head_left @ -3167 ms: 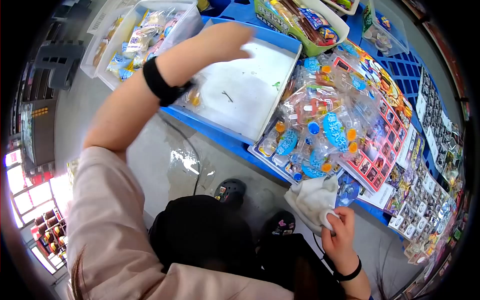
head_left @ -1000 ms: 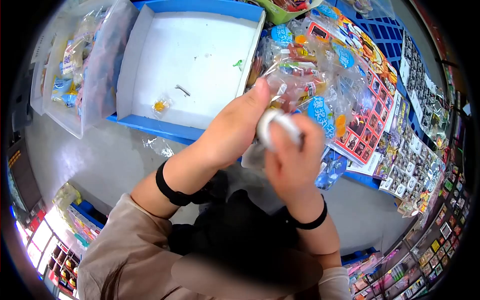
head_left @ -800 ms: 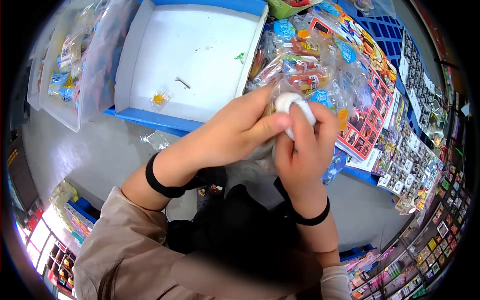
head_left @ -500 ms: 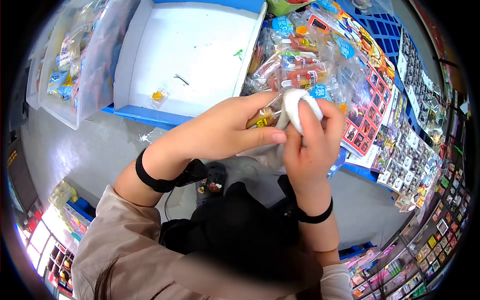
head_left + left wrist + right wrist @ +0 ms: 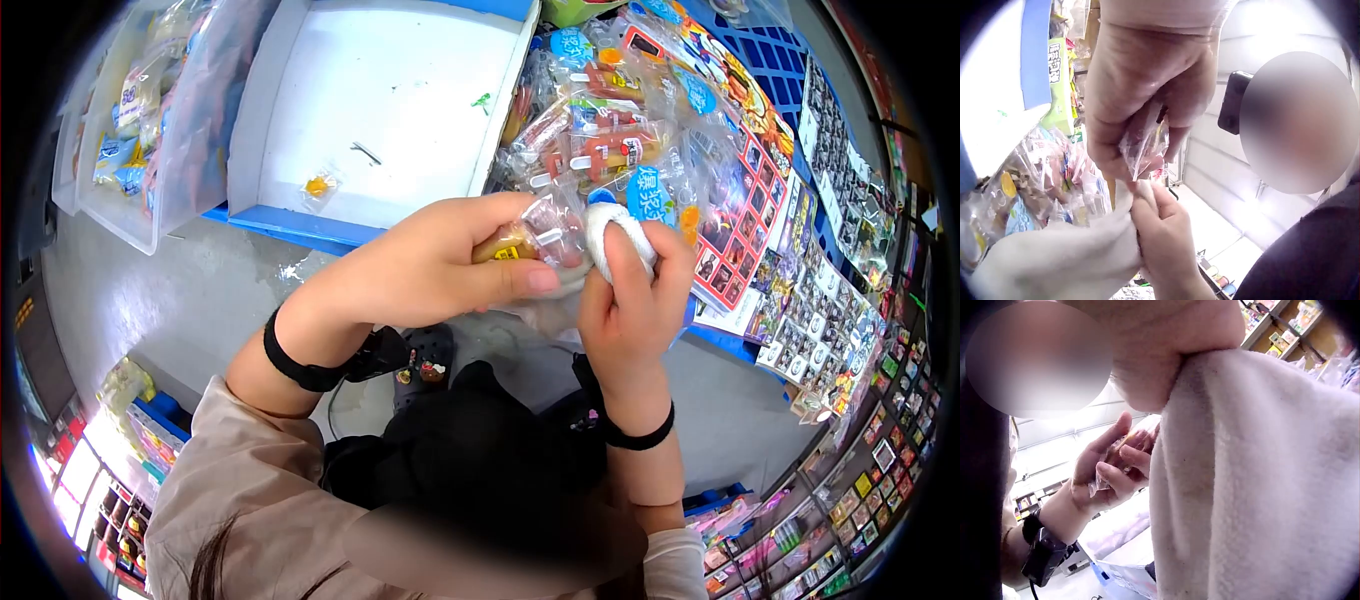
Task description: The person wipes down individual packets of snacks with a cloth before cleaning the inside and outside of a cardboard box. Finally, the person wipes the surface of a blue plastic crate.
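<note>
In the head view my left hand (image 5: 420, 260) grips a clear-wrapped, popsicle-shaped sweet (image 5: 510, 246), its thumb along the near side. The wrapper's crinkled end points right, toward my right hand (image 5: 640, 300). That hand pinches a bunched white cloth (image 5: 603, 228) close beside the wrapper. From the left wrist, the cloth (image 5: 1066, 253) hangs in folds off the right hand's fingers, right at the wrapper (image 5: 1145, 147). The right wrist view is largely covered by cloth (image 5: 1260, 481); behind it the left hand (image 5: 1107, 469) holds the packet with fingers curled.
A shallow white box with blue edges (image 5: 290, 232) holds a small orange-centred packet (image 5: 317, 187) and scraps. Many wrapped sweets (image 5: 610, 150) are heaped right of it, over printed card sheets (image 5: 735, 245). A clear tub (image 5: 165, 190) of packets stands left.
My left hand has come from over the box and now holds a wrapped sweet. The right hand has raised the cloth to it, rubbed around it, then shifted slightly right, exposing the wrapper.
</note>
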